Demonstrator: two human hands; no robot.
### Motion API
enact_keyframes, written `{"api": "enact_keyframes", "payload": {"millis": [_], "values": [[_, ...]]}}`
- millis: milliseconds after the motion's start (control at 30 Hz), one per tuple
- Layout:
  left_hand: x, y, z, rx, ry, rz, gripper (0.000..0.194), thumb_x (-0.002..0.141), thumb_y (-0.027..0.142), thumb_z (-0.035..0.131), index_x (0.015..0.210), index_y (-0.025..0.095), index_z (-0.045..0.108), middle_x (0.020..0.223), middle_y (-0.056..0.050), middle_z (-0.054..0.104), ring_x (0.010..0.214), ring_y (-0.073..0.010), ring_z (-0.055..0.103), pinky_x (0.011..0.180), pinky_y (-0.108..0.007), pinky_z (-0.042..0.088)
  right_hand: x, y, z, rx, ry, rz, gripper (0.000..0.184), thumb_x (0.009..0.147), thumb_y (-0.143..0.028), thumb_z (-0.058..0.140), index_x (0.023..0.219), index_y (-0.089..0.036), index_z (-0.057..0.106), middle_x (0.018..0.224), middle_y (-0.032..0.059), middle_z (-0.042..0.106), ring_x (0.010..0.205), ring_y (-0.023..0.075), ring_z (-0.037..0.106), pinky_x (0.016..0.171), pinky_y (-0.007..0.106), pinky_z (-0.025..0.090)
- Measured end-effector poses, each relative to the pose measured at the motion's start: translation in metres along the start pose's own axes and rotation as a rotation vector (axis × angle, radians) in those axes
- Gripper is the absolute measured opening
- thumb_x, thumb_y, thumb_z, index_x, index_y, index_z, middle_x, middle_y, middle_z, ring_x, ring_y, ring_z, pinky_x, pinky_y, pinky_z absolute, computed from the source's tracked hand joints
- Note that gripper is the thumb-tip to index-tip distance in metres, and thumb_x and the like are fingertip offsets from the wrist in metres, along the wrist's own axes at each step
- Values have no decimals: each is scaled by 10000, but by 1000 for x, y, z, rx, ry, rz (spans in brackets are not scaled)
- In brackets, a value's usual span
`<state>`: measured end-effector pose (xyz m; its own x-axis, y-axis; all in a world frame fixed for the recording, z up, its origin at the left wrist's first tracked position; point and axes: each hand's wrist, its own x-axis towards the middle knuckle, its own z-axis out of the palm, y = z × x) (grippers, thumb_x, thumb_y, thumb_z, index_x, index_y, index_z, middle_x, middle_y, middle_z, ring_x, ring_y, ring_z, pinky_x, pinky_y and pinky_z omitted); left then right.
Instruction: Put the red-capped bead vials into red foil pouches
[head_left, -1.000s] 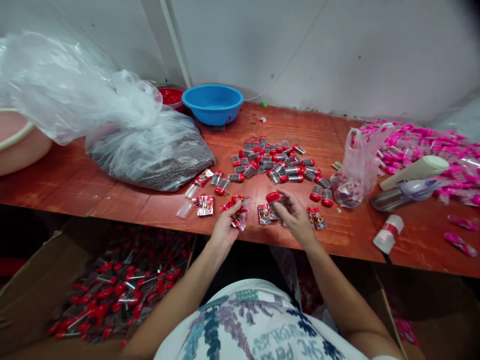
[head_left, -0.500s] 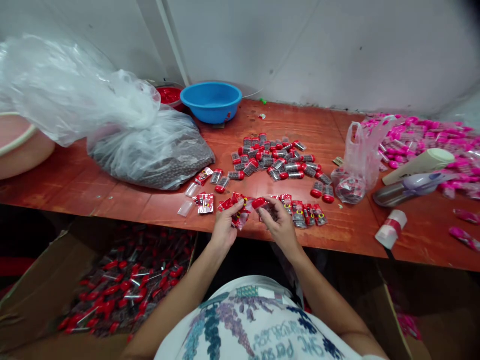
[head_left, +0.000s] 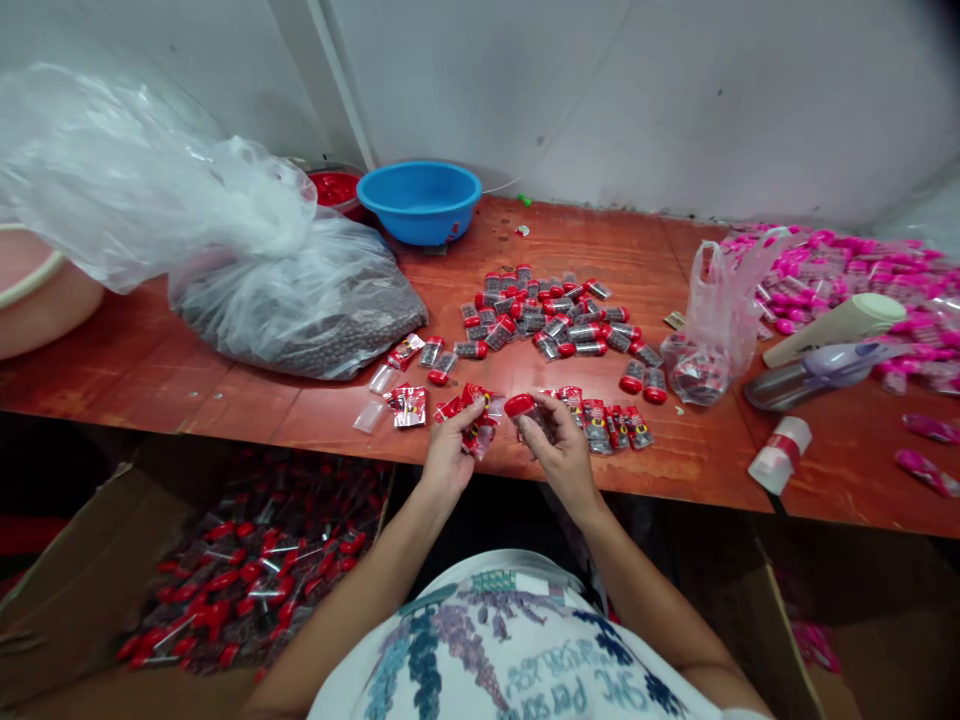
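Closed fingers of my left hand (head_left: 450,450) pinch a red printed plastic packet (head_left: 478,430) above the table's front edge. To its right, my right hand (head_left: 561,455) grips a small clear container with a red cap (head_left: 519,404); dark contents show through it, partly covered by my fingers. Several red-printed filled packets (head_left: 598,425) lie in a row just beyond my right hand. Left of my left hand are another red printed packet (head_left: 409,407) and small clear pieces (head_left: 370,416). Farther back is a loose pile of red-capped containers (head_left: 551,312).
A clear bag of dark beads (head_left: 315,310) sits at left, near a blue basin (head_left: 420,200). On the right stand a small plastic bag (head_left: 712,330), a bottle (head_left: 795,380) and a pink heap (head_left: 847,270). Below the table, a cardboard box (head_left: 97,560) holds red-capped containers.
My hands are slightly farther apart, and the red-capped container has moved a little away from the packet. Both grips are unchanged. The view has shifted slightly.
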<state>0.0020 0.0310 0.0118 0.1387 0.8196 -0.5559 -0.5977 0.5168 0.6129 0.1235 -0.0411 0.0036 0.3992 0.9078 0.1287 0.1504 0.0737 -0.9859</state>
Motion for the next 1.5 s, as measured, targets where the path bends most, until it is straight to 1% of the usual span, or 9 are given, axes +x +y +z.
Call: {"api": "enact_keyframes", "payload": {"millis": [200,500,767,933,1033,1233,1300,1400,1500], "values": [[-3,1,2,2,-45,-33,83,659,86,725,729,96,681,635,-33,690,509,-107,618,465,-189,485,2,-1,0,-40,-58,10,327,844,-351,576,1151,-238,570,901,31,640,763,163,598,614,260,495],[1,3,0,-37,19,33,146,596,71,756,718,101,682,655,-20,695,529,-107,627,481,-192,496,-2,-1,-1,-40,-100,24,330,829,-322,598,1147,-231,585,907,31,652,739,150,591,607,242,484],[-4,-3,-4,93,-96,195,254,541,171,823,750,115,691,702,-18,698,592,-131,643,561,-237,527,-1,0,2,44,-39,46,342,826,-358,602,1145,-234,583,873,19,633,692,132,558,570,229,471],[-5,0,-2,96,-106,274,266,542,165,820,764,126,680,724,-10,696,630,-133,648,638,-261,535,-2,1,5,105,-127,80,361,813,-347,626,1154,-239,575,853,9,629,666,120,549,546,221,459],[-7,2,0,90,-134,324,285,559,162,813,805,140,670,768,-1,698,677,-132,652,698,-279,535,-1,0,7,195,-126,114,354,788,-338,663,1111,-240,555,848,0,636,679,122,567,545,215,458],[-14,2,0,210,-234,267,286,541,145,823,767,133,648,731,-3,688,646,-132,643,664,-258,514,-2,0,8,264,-111,119,248,789,-334,662,1007,-241,591,894,7,648,729,131,588,534,205,457],[-15,2,-1,259,-245,291,333,544,142,822,829,138,648,720,5,678,622,-122,629,625,-243,498,-2,1,7,263,-110,121,252,776,-333,675,1001,-239,613,866,3,647,718,132,585,525,206,457],[-14,4,-5,303,-248,359,548,527,128,828,1032,182,626,770,17,679,648,-117,624,612,-227,478,-1,1,4,285,-132,135,253,749,-325,703,977,-234,641,793,-12,639,669,124,573,511,209,460],[-14,6,-8,307,-283,399,615,516,118,829,1085,207,615,811,17,681,696,-123,627,650,-236,484,0,-1,2,348,-168,190,251,738,-323,715,963,-231,652,767,-14,648,647,124,580,496,211,466]]}}
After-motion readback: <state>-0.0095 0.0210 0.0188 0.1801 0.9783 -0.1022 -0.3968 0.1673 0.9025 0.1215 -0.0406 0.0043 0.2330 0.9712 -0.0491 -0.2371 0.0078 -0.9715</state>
